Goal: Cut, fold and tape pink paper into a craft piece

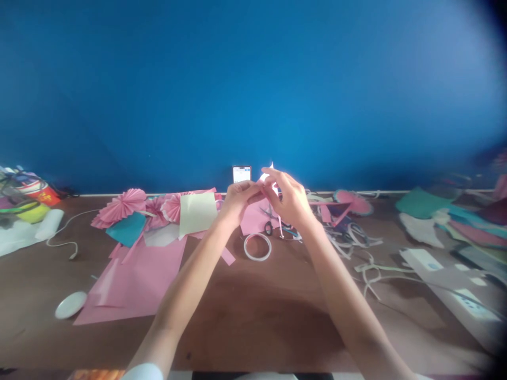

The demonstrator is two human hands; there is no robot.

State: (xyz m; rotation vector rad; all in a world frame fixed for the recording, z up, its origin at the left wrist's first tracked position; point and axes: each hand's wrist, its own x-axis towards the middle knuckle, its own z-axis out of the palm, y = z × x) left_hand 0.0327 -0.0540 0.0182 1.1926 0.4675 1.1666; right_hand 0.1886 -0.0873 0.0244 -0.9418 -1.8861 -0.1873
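Observation:
Raised over the far side of the table, my left hand (238,199) and my right hand (290,196) meet at the fingertips. Between them is a small piece of pale pink paper (273,178), bright with glare and partly hidden by the fingers. Both hands pinch it with thumb and fingers; its exact shape cannot be made out. Below the hands lie a roll of clear tape (257,258), a pair of scissors with dark handles (269,228) and a pink sheet (251,217). A phone with a lit screen (242,174) stands behind my left hand.
Folded pink paper fans (127,206), a pale yellow sheet (198,214) and large pink paper (146,290) lie left. A white round object (71,305) is nearby. Cords, paper scraps (423,203) and power strips (471,303) cover the right. A blue wall (253,95) rises behind.

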